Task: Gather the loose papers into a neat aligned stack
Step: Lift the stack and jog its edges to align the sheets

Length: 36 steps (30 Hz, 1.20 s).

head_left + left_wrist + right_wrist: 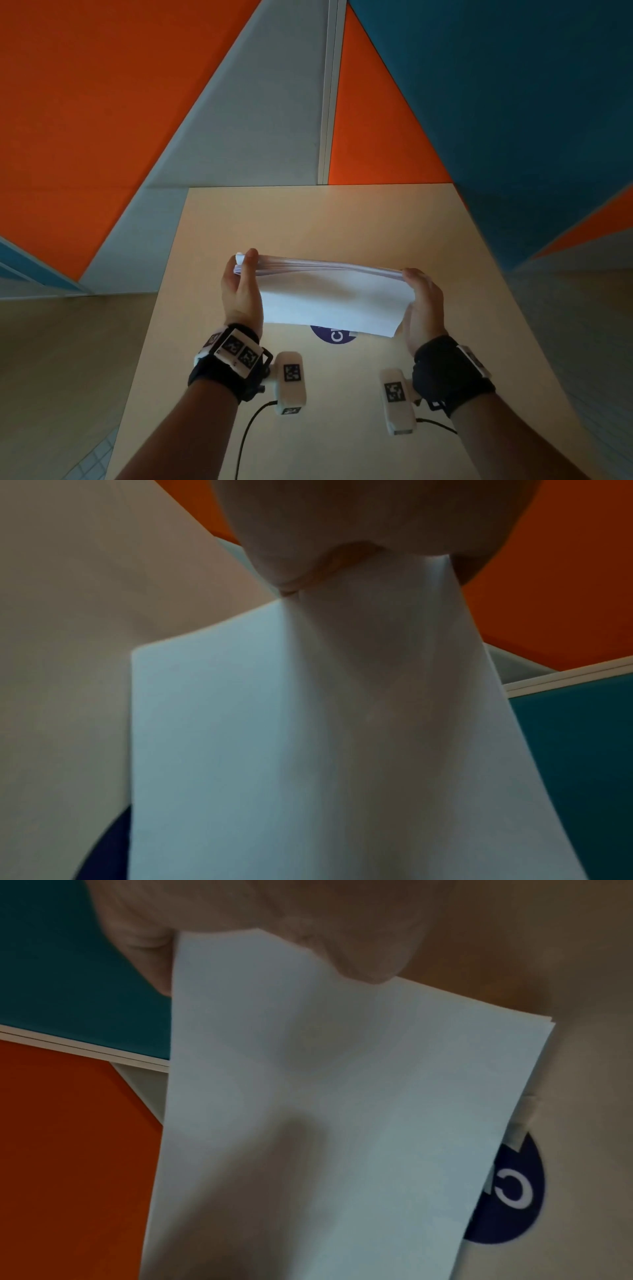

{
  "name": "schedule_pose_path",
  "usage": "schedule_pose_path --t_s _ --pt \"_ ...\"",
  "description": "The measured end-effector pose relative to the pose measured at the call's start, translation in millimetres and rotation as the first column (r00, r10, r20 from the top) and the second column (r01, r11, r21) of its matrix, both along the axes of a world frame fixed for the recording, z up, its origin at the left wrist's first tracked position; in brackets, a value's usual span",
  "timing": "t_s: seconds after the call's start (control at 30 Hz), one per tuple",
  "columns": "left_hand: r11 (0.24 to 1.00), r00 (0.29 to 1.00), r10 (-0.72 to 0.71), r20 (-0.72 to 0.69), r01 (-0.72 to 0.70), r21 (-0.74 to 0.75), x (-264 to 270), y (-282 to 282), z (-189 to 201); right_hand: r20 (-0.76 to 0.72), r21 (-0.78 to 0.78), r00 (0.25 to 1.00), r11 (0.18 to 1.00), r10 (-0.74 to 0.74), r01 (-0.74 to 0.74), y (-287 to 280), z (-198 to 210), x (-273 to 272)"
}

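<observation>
A bundle of white papers [329,298] stands on its long edge over the beige table [342,219], held between both hands. My left hand [241,284] grips the left end, thumb on the near face and fingers behind. My right hand [419,301] grips the right end the same way. The top edges bunch together and sag slightly. In the left wrist view the papers [308,750] fill the frame under my thumb [342,520]. The right wrist view shows the papers [342,1110] pinched near the top, with several sheet edges slightly offset at the corner.
A dark blue round sticker [334,337] with white letters lies on the table just under the papers; the sticker [510,1191] also shows beside the sheets. Orange, grey and teal wall panels [102,102] rise behind the table. Cables run from the wrist cameras.
</observation>
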<state>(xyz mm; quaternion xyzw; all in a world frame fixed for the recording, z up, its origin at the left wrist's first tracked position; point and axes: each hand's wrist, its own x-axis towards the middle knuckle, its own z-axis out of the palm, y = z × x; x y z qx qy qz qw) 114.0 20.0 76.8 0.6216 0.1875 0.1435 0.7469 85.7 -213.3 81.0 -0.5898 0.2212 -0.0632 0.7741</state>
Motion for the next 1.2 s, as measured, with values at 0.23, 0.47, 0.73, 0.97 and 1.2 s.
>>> schedule_pose_path --t_s 0.23,0.47,0.73,0.97,1.2 --pt "0.993 0.991 0.093 0.100 -0.100 0.068 1.1 -10.5 15.9 0.074 0.044 0.996 0.998 -0.044 0.041 1.4 3.9 11.4" --pt "0.984 0.992 0.090 0.089 -0.102 0.148 -7.3 -19.3 -2.1 -0.031 -0.009 0.995 0.995 -0.095 0.095 13.2 -18.4 16.2" --pt "0.993 0.993 0.058 0.099 -0.068 0.099 2.6 -3.7 -5.1 -0.010 -0.019 0.991 0.991 -0.135 0.135 8.8 -16.2 20.5" --pt "0.994 0.995 0.055 0.082 -0.062 0.091 8.4 -1.8 -2.6 0.056 -0.062 0.985 0.984 -0.163 0.167 11.8 -7.7 23.6" --pt "0.986 0.985 0.101 0.140 -0.118 0.119 6.3 -4.6 6.4 0.076 -0.049 0.983 0.984 -0.169 0.173 13.2 -2.2 25.4"
